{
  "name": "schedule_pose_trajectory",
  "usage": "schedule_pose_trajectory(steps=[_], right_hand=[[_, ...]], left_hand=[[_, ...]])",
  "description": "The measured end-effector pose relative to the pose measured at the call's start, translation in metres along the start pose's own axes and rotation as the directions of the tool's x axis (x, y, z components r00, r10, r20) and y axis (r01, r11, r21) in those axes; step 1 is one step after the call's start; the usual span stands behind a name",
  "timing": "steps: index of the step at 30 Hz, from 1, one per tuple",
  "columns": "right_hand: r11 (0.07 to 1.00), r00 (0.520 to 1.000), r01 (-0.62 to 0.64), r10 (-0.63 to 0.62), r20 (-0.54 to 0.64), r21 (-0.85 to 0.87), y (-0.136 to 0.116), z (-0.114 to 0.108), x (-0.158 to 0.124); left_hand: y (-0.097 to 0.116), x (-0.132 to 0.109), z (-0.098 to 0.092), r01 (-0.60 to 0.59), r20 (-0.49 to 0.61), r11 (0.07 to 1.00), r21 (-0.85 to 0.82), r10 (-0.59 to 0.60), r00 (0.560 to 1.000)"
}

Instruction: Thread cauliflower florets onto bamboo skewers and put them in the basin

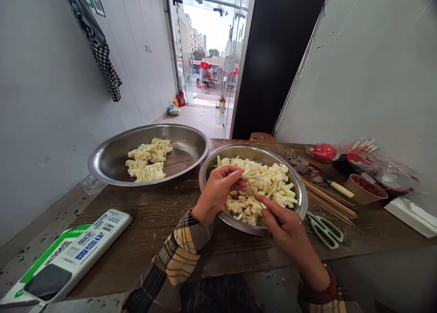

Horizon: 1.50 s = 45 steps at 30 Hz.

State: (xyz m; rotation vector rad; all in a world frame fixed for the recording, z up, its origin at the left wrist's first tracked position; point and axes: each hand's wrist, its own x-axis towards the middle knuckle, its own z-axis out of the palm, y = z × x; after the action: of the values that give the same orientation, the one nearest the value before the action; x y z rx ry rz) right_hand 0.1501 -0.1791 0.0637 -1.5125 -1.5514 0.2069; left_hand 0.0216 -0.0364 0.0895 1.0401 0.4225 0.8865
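Note:
Over the near steel bowl [300,203], my left hand [220,188] pinches a cauliflower floret [251,172] between thumb and fingers. My right hand [282,222] grips a thin wooden skewer [255,195] that slants up toward that floret. Whether its tip has gone into the floret, I cannot tell. Loose cauliflower florets [273,179] fill the bowl beneath both hands. To the left, a wide steel basin [109,156] holds skewered cauliflower [148,160], with bare skewer ends pointing right.
Right of the bowl lie a bundle of skewers [327,201], scissors [326,229] with pale green handles, a knife with a wooden handle [341,189], and a paper tub [367,190] of red contents. A white box [85,254] with a phone [48,281] on it sits front left.

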Motion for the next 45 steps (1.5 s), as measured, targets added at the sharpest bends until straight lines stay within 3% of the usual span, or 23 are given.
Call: schedule_pose_trajectory(steps=[16, 23, 32, 35, 39, 42, 45], right_hand=[[1.0, 1.0, -0.016, 0.016, -0.002, -0.024, 0.002, 0.001, 0.0], [0.999, 0.999, 0.004, -0.006, -0.052, -0.045, 0.001, 0.003, 0.0], [0.999, 0.995, -0.036, 0.034, -0.09, -0.016, 0.001, 0.002, 0.0], [0.997, 0.995, -0.078, 0.078, -0.068, 0.005, -0.001, 0.0, -0.001], [0.995, 0.993, -0.098, 0.099, -0.063, 0.01, 0.0, -0.002, -0.003], [0.996, 0.993, -0.089, 0.089, -0.071, 0.001, -0.001, -0.002, -0.002], [0.996, 0.994, -0.088, 0.087, -0.067, -0.001, -0.005, -0.003, -0.001]], left_hand=[[-0.001, -0.001, 0.001, -0.041, -0.005, 0.999, 0.008, 0.041, 0.999], [-0.005, -0.002, 0.001, -0.119, 0.008, 0.975, 0.187, 0.119, 0.993], [-0.002, -0.007, 0.011, -0.201, 0.011, 0.858, 0.473, 0.222, 0.975], [0.0, -0.009, 0.015, -0.179, 0.008, 0.905, 0.386, 0.191, 0.982], [-0.001, -0.008, 0.014, -0.074, 0.047, 0.977, 0.202, 0.066, 0.997], [-0.002, -0.008, 0.011, -0.008, 0.118, 0.985, 0.17, -0.012, 0.993], [-0.001, -0.009, 0.01, -0.008, 0.157, 0.985, 0.17, -0.019, 0.987]])
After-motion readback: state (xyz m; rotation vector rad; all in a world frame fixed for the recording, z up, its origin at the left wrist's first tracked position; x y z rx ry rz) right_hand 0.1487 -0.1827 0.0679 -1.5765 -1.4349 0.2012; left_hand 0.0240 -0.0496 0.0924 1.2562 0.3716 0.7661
